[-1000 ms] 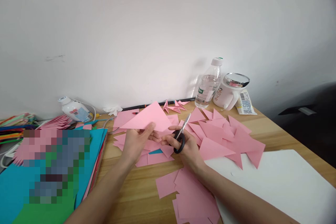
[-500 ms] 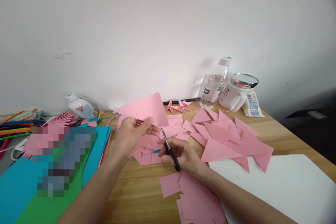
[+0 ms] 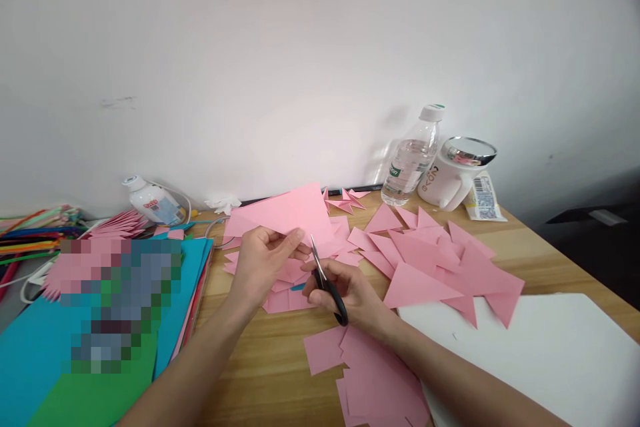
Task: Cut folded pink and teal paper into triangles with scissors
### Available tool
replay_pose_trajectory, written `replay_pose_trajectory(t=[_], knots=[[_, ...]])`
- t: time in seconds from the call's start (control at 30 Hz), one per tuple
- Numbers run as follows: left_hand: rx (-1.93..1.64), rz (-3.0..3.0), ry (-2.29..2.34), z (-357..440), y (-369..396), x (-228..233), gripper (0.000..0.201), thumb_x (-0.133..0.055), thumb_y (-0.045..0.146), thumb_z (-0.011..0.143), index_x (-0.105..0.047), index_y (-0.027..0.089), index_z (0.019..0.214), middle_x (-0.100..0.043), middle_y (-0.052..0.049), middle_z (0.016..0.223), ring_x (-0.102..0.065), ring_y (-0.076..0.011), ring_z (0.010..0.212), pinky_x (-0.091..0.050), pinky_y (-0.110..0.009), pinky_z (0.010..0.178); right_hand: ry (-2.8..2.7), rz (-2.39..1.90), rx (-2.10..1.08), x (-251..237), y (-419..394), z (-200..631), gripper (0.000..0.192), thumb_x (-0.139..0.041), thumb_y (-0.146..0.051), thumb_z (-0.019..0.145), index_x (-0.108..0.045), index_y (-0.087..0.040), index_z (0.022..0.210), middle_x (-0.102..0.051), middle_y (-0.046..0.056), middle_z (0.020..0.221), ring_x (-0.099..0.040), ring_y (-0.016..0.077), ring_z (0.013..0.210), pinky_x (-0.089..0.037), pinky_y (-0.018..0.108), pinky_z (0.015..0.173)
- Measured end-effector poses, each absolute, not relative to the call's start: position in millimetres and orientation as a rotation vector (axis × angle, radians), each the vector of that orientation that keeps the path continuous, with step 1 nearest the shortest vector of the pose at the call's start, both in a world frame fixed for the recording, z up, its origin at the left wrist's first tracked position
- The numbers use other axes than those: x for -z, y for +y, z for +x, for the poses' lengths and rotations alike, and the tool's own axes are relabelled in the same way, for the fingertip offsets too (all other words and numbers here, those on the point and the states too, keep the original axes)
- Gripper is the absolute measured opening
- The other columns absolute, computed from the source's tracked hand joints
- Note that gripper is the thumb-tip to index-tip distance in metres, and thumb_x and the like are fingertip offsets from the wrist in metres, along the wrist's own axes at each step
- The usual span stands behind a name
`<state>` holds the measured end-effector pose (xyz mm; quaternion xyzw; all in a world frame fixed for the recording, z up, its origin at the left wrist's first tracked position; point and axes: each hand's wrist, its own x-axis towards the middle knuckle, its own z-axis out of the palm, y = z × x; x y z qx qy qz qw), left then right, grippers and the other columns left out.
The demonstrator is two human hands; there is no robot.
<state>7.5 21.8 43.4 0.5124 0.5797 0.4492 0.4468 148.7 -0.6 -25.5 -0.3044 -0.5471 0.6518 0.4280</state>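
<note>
My left hand [image 3: 260,267] pinches a sheet of pink paper [image 3: 287,213] by its near edge, thumb on top and the other fingers tucked behind it where I cannot see them. The sheet is held up off the wooden table [image 3: 260,360], tilted toward me, so its far side and whatever lies under it are hidden. My right hand [image 3: 345,293] is curled tight through the black handles of the scissors [image 3: 325,280]; the blades point up toward the sheet's lower right edge, and from here I cannot tell whether they touch the paper or how far apart they stand. Both forearms run out of the bottom of the view. Under my hands lie more pink pieces, with a bit of blue showing between them. To the right, a heap of pink triangles [image 3: 440,267] overlaps a large white sheet [image 3: 540,353], which is cut off at the lower edge. At the back stand a water bottle [image 3: 411,160] and a white mug [image 3: 457,173] with a shiny lid. On the left, a stack of blue and green paper [image 3: 30,373] is partly covered by a blurred patch I cannot make out.
</note>
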Motion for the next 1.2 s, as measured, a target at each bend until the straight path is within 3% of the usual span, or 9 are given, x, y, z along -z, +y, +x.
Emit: replay_pose_trajectory(t=[0.9, 1.2], knots=[[-1.121, 1.335, 1.468, 10.3, 20.3, -38.3, 0.023, -0.063, 0.033, 0.068, -0.066, 0.013, 0.058, -0.070, -0.006, 0.061, -0.065, -0.0174, 0.057, -0.051, -0.025, 0.058, -1.401, -0.758, -1.646, 27.2, 0.2, 151.3, 0.042, -0.070, -0.038, 0.065, -0.058, -0.017, 0.100, -0.061, 0.001, 0.070, -0.053, 0.0132, 0.064, -0.044, 0.026, 0.062], [-1.131, 1.297, 1.447, 11.1, 20.1, -39.5, 0.023, -0.064, 0.033, 0.067, -0.065, 0.011, 0.060, -0.070, -0.007, 0.063, -0.064, -0.0167, 0.055, -0.051, -0.025, 0.058, -1.367, -0.786, -1.636, 28.8, -0.5, 150.2, 0.040, -0.071, -0.036, 0.065, -0.059, -0.017, 0.098, -0.054, -0.001, 0.067, -0.046, 0.0103, 0.059, -0.040, 0.023, 0.056]])
